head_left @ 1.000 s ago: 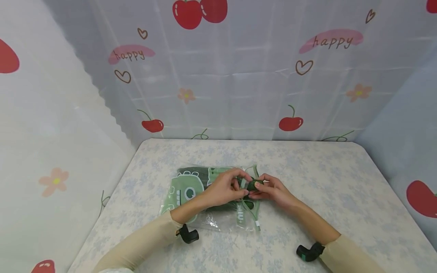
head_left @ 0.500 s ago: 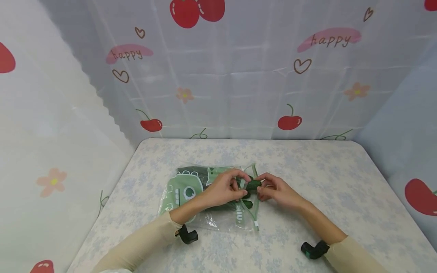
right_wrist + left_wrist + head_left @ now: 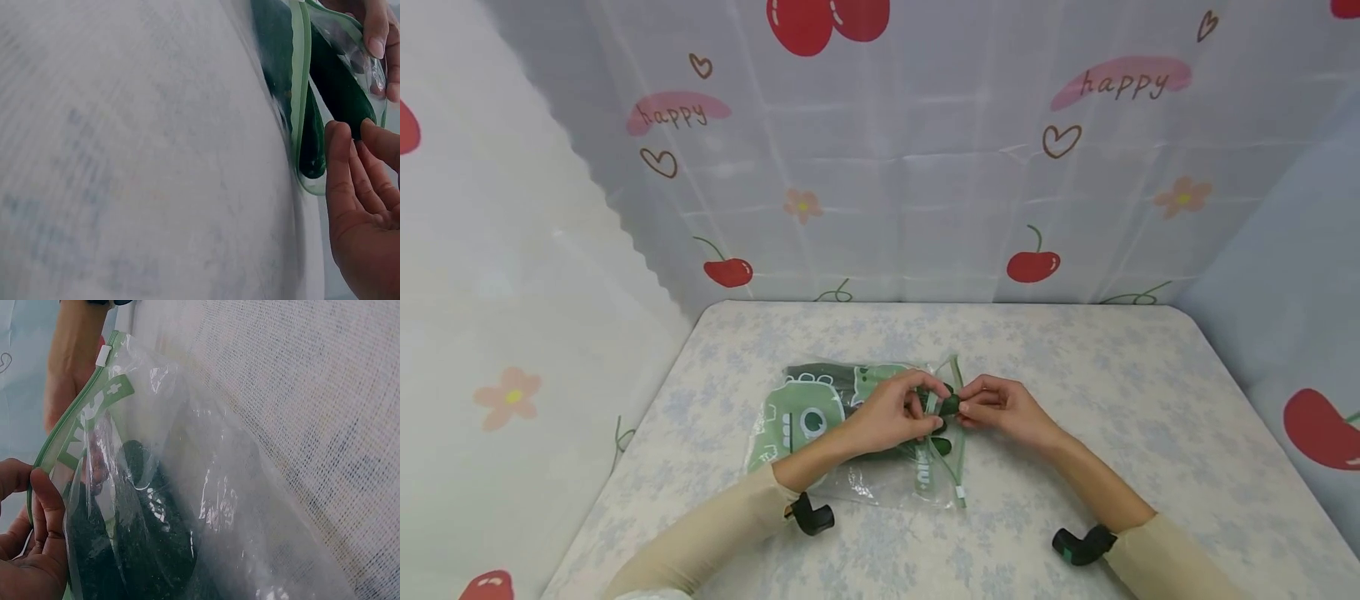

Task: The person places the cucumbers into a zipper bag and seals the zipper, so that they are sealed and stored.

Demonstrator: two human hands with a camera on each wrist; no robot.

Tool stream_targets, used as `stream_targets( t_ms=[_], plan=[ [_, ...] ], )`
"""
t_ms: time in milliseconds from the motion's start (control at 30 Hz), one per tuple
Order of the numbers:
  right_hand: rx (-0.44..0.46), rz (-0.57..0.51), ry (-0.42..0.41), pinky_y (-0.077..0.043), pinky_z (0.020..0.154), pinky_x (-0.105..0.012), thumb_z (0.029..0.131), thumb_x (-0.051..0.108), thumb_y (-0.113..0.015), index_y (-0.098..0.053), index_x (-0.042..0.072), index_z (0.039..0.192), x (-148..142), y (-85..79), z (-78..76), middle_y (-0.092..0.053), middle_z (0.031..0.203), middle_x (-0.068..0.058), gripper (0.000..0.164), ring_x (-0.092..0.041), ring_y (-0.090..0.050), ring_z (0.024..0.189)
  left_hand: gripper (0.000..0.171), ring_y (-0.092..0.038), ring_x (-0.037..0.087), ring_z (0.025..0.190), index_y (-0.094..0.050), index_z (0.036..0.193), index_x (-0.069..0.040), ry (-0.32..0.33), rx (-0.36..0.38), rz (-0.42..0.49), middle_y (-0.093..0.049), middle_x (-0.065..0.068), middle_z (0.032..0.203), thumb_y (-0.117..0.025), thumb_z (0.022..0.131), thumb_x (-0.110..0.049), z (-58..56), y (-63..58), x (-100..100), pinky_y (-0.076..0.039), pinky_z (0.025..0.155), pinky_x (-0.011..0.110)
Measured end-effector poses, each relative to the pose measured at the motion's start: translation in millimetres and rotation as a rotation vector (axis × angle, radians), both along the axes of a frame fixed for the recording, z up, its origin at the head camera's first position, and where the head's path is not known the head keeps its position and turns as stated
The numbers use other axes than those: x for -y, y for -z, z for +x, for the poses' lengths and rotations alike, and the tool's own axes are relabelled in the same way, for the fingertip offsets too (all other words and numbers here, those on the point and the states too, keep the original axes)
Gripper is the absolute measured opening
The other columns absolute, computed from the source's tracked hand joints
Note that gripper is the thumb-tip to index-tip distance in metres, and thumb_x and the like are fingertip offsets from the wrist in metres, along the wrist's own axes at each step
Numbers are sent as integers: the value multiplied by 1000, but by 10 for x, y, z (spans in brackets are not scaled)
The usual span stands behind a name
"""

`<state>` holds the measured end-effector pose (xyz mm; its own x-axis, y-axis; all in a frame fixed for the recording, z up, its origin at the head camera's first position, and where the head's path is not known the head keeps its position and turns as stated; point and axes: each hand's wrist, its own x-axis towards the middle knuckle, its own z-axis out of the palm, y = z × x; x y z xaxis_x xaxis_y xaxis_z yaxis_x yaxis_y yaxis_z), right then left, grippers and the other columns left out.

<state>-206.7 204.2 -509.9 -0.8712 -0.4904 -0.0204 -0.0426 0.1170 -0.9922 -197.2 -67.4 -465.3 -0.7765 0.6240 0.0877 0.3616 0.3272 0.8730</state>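
A clear zip bag (image 3: 808, 408) with a green cartoon print lies on the table, its green-edged mouth facing right and unzipped. My left hand (image 3: 887, 408) pinches the upper side of that mouth; the left wrist view shows the thumb and fingers (image 3: 47, 506) at the green edge. Several dark green cucumbers are inside. One cucumber (image 3: 340, 87) reaches out through the opening, and my right hand (image 3: 1011, 417) pinches its tip between thumb and fingertips. Another cucumber (image 3: 312, 144) lies lower in the bag, close to the mouth. The white zip slider (image 3: 104, 356) sits at the near end of the edge.
A pale table (image 3: 1075, 350) with a blue floral pattern carries the bag. White curtains (image 3: 917, 167) with cherry prints hang behind and at both sides. Each wrist bears a black camera (image 3: 1082, 546).
The right hand has shifted its grip to the cucumber's tip. Over the last half second the cucumber has slid left, further into the bag. The left hand keeps its place at the bag's mouth.
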Motion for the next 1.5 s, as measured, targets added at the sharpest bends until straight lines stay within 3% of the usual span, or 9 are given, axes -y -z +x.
stream_targets(
  t_ms=[233,533,767,900,1000,1167,1367,1500],
  plan=[
    [22,57,33,-67,89,-34,106,15,-69,-63,-9,124,125,-21,-37,-78,113,-29,31,-24,-81,99,35,-70,12,67,-66,134,-10,5,-1,7,-66,11,115,-75,101,-12,-4,7,-8,-57,64,24],
    [40,196,108,-66,79,-34,102,31,-76,-66,-1,110,208,-19,-41,-80,97,-21,35,-22,-78,84,34,-70,13,68,-66,134,-16,-2,5,2,-66,11,116,-75,101,-12,5,10,-24,-57,64,24],
    [-30,239,32,-66,82,-36,106,30,-72,-67,0,114,97,-69,-1,-76,101,-21,31,-26,-77,91,32,-72,14,70,-67,133,-10,28,45,40,-64,18,127,-74,102,-15,6,18,-20,-58,66,24],
    [-54,213,-5,-67,85,-37,107,24,-70,-66,-1,115,-52,-79,14,-74,105,-26,27,-31,-78,96,28,-75,15,71,-69,131,-14,35,47,40,-63,14,131,-73,104,-17,23,5,-28,-60,68,25],
    [-49,194,-18,-67,87,-37,106,22,-71,-66,-1,116,-189,-81,57,-73,107,-27,26,-32,-79,97,26,-76,13,73,-70,131,-18,35,18,8,-62,12,131,-72,105,-18,32,-3,-57,-62,70,26],
    [-45,203,-5,-67,88,-37,105,23,-72,-66,-1,117,-437,-100,203,-73,109,-28,27,-31,-79,96,28,-74,4,71,-71,134,-16,46,-58,-73,-61,16,126,-69,106,-23,31,-14,-184,-60,75,22],
    [-68,172,-32,-67,88,-38,112,18,-60,-63,-10,118,-641,-105,335,-72,110,-31,29,-30,-78,96,29,-66,-5,60,-75,131,-12,22,-191,-234,-62,12,119,-68,107,-27,35,-54,-431,-51,76,17],
    [-73,151,-49,-67,88,-39,114,17,-54,-61,-14,119,-701,-109,400,-71,112,-33,32,-30,-78,97,33,-64,-6,71,-74,132,-11,34,-257,-327,-66,8,121,-68,106,-30,37,-45,-563,-51,74,15]
  ],
)
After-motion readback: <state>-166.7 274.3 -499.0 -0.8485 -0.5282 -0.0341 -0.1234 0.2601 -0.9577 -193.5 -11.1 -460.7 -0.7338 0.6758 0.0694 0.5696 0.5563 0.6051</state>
